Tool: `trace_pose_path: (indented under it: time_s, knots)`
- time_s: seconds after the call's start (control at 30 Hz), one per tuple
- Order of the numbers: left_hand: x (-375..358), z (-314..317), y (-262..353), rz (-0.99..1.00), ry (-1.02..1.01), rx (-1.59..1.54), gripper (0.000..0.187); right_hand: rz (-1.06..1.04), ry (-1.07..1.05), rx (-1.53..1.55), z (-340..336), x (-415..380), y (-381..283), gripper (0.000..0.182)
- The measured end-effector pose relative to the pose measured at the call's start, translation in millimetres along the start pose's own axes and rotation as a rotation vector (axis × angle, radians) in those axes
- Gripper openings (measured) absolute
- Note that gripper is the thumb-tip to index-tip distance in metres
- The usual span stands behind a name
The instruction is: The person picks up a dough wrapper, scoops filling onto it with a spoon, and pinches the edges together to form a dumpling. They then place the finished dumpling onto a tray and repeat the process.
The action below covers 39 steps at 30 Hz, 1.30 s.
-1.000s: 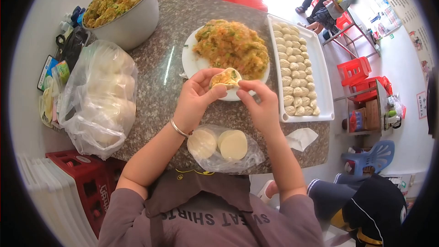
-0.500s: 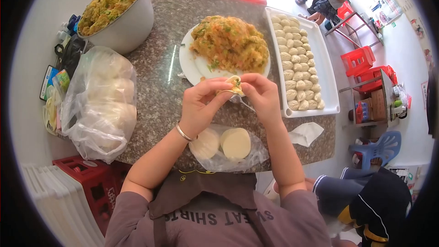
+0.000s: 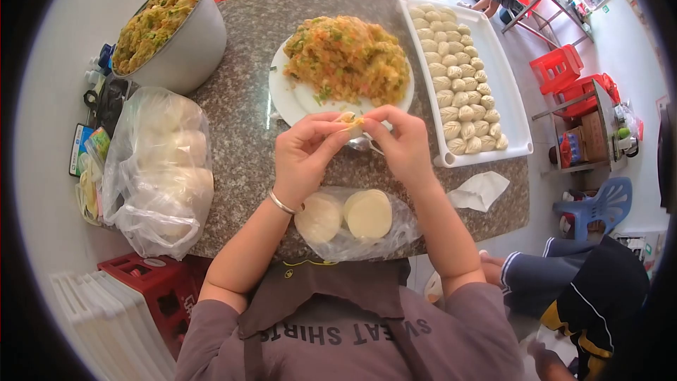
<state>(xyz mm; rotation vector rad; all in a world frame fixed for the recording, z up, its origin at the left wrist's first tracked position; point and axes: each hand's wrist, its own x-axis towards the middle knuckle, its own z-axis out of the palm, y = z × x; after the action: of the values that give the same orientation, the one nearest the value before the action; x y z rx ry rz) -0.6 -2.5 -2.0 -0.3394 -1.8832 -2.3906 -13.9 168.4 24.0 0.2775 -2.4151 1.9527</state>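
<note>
Between the fingertips of both hands is a filled dumpling (image 3: 352,125), its wrapper partly folded and orange filling showing at the top. My left hand (image 3: 305,155) pinches one side of it, and my right hand (image 3: 400,148) pinches the other. Just beyond them, a white plate (image 3: 282,95) carries a big mound of chopped filling (image 3: 347,56). A metal utensil, mostly hidden, lies under the hands. Closer to my body, two stacks of round dough wrappers (image 3: 368,214) rest on a plastic bag. To the right, a white tray (image 3: 520,130) holds rows of pleated dumplings (image 3: 462,77).
At the left stand a large metal pot (image 3: 190,53) of filling and a plastic bag of wrapper stacks (image 3: 166,169). A crumpled tissue (image 3: 481,190) lies near the table's right edge. Another person (image 3: 585,296) is at lower right; red stools (image 3: 557,68) stand beyond.
The view has shifted slightly. My fingers have moved along the wrapper's edge, and the dumpling's opening looks narrower. Both hands keep their grip on it.
</note>
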Motion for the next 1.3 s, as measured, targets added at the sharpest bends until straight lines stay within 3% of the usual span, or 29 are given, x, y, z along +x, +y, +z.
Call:
trace_pose_path:
  time_s: [0.23, 0.33, 0.4, 0.53, 0.73, 0.9, 1.1, 1.23, 1.3]
  knots:
    - [-0.8, 1.8, 3.1, -0.055, -0.054, -0.076, 0.012, -0.016, -0.081, 0.128, -4.0, 1.0, 10.4, 0.011]
    - [-0.3, 3.8, 13.3, -0.172, 0.077, 0.023, 0.013, -0.131, 0.019, 0.014, 2.3, -1.0, 8.3, 0.012]
    - [0.8, 0.2, 8.7, -0.135, 0.063, 0.006, 0.014, -0.252, 0.028, -0.055, 4.3, -0.9, 3.2, 0.012]
    - [1.0, 2.9, 9.0, -0.052, 0.063, 0.009, 0.015, -0.221, 0.084, -0.043, 0.1, -0.3, 5.3, 0.012]
    - [1.2, 2.6, 5.0, 0.040, -0.021, 0.030, 0.011, 0.011, -0.085, 0.058, -13.8, 4.2, 2.2, 0.012]
    - [0.1, -0.3, 1.4, 0.000, -0.031, 0.031, 0.013, -0.244, -0.023, -0.081, -6.9, 2.0, 2.7, 0.010]
    - [0.3, 3.4, 8.9, -0.079, 0.062, 0.042, 0.014, -0.332, 0.005, -0.109, -1.0, 1.8, 5.7, 0.009]
    - [2.2, 1.2, 6.4, -0.019, -0.014, 0.067, 0.014, -0.216, 0.015, -0.026, -8.0, 3.3, 3.8, 0.009]
    - [1.8, -0.1, 3.4, 0.009, -0.042, 0.073, 0.015, 0.006, -0.102, -0.004, -14.0, 3.9, 0.9, 0.009]
